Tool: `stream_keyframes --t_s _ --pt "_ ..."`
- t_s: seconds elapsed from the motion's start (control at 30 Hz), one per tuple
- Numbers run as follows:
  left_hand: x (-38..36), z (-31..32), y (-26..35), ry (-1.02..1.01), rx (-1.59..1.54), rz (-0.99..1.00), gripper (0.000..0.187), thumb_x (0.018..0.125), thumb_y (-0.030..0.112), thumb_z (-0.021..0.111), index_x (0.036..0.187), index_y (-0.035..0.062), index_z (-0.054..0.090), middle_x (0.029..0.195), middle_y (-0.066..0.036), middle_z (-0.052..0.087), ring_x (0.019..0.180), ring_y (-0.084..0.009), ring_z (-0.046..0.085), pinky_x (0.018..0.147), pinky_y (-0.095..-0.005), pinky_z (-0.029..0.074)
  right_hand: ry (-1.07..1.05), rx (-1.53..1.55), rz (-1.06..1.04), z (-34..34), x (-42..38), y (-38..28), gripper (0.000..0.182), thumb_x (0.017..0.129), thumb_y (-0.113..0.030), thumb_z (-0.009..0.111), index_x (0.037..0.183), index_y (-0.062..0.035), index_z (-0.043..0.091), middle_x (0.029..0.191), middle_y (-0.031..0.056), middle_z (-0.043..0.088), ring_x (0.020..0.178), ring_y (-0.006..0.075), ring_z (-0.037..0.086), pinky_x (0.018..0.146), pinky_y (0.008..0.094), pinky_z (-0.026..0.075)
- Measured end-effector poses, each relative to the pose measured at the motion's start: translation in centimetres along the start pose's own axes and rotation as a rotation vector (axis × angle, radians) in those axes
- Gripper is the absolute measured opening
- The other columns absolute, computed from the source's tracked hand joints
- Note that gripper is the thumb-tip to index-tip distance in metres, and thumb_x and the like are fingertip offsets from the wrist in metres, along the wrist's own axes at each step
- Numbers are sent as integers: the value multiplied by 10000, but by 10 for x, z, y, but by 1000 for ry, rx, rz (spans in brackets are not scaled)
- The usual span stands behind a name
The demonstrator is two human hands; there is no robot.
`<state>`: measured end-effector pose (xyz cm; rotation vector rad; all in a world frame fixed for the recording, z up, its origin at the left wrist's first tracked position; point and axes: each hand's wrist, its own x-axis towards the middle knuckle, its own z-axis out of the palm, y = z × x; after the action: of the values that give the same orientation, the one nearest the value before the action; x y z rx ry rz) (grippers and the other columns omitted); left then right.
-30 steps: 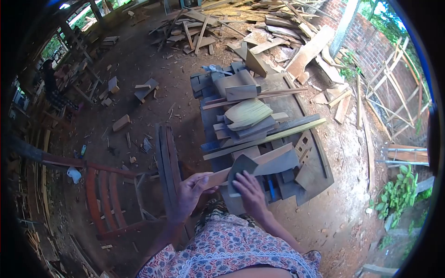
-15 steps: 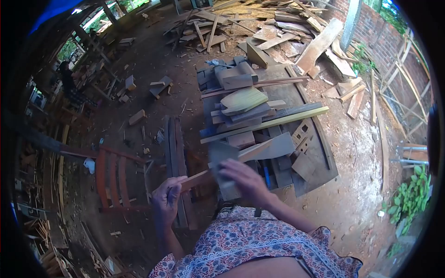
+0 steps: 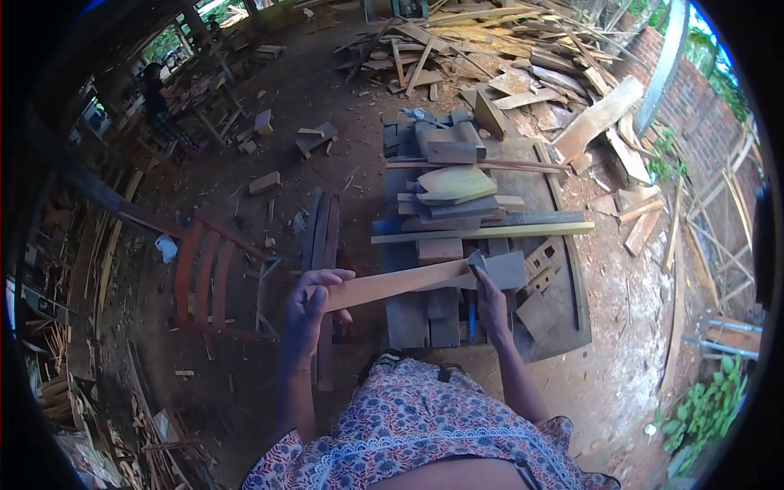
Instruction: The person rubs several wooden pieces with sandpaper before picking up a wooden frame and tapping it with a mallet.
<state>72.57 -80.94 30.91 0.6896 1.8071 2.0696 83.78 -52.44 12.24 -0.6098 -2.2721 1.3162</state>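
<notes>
A flat, pale wooden slat (image 3: 396,285) slants across the front of the workbench (image 3: 406,320). Its near left end is in my left hand (image 3: 307,309), with the thumb and fingers closed around it. At the slat's far right end, my right hand (image 3: 492,309) grips a dark grey sheet (image 3: 477,262) that looks like sandpaper, bent against the wood. Beneath the slat's right part lies a grey flat board (image 3: 505,271) on the bench. A blue, pen-like object (image 3: 472,317) rests just left of my right hand.
Stacked wood pieces (image 3: 457,184) and a long yellowish strip (image 3: 523,231) cover the bench. A reddish wooden chair frame (image 3: 214,282) stands left. Scrap planks (image 3: 506,82) heap up behind. Another person (image 3: 161,102) sits at far left.
My right hand has moved right to the slat's far end, with the sheet now bent around there. The slat has turned closer to level, and the whole view has shifted.
</notes>
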Motion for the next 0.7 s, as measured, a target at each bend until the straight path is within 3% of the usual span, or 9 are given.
stream_keyframes --t_s 0.13,0.2,0.23,0.3,0.37,0.47,0.6,0.63,0.7 --pt "21 -2 -1 -147 -259 47 347 844 295 636 1045 46 499 1113 -163 525 885 -214 606 657 -307 527 -10 87 2 16 -2 -58 337 897 6 429 1220 -36 515 1241 157 540 1177 311 494 975 349 400" --pt "35 -3 4 -114 -263 13 282 858 207 627 1054 46 503 1077 -148 546 915 -221 605 684 -329 530 13 246 -178 20 -3 -104 332 887 -1 455 1210 -23 530 1240 164 542 1191 289 495 994 346 374" --pt "41 -5 3 -77 -127 -11 234 874 171 604 1049 41 520 1056 -127 560 909 -203 606 705 -320 523 3 234 -179 21 -5 -126 332 887 -1 455 1210 -23 530 1240 164 542 1191 289 495 994 346 374" --pt "50 -8 -4 -31 4 -34 188 890 134 580 1045 36 536 1035 -106 575 903 -184 607 725 -310 517 -65 21 -531 29 -6 -159 414 794 68 482 1188 -43 548 1277 149 510 1212 345 456 1009 416 377" --pt "58 -10 -14 23 365 156 135 898 90 561 996 0 586 927 -54 623 828 -134 627 725 -262 512 -95 -9 -557 46 -2 -166 396 798 71 473 1171 -33 556 1276 156 511 1218 348 453 1014 427 368" --pt "70 -21 -16 14 443 116 153 886 122 591 977 0 603 895 -49 628 808 -120 623 718 -261 508 -82 -91 -587 66 11 -143 380 806 71 465 1162 -23 559 1277 163 511 1217 338 459 1014 430 369" --pt "82 -39 -22 76 158 153 146 933 143 517 987 13 553 826 -67 624 731 -131 628 647 -265 517 111 99 -46 90 28 -53 337 903 4 424 1224 -32 517 1229 174 547 1179 262 508 969 318 394" --pt "84 -45 -18 71 155 147 146 933 143 517 987 13 553 826 -67 624 731 -131 628 647 -265 517 114 96 -38 87 28 -35 337 903 4 424 1224 -32 517 1229 174 547 1179 262 508 969 318 394" --pt "91 -63 -1 195 152 191 172 955 182 467 968 21 527 801 -87 615 657 -146 631 611 -266 521 162 81 213 82 32 -22 337 939 -42 405 1267 -45 481 1217 168 561 1176 243 510 937 292 400"
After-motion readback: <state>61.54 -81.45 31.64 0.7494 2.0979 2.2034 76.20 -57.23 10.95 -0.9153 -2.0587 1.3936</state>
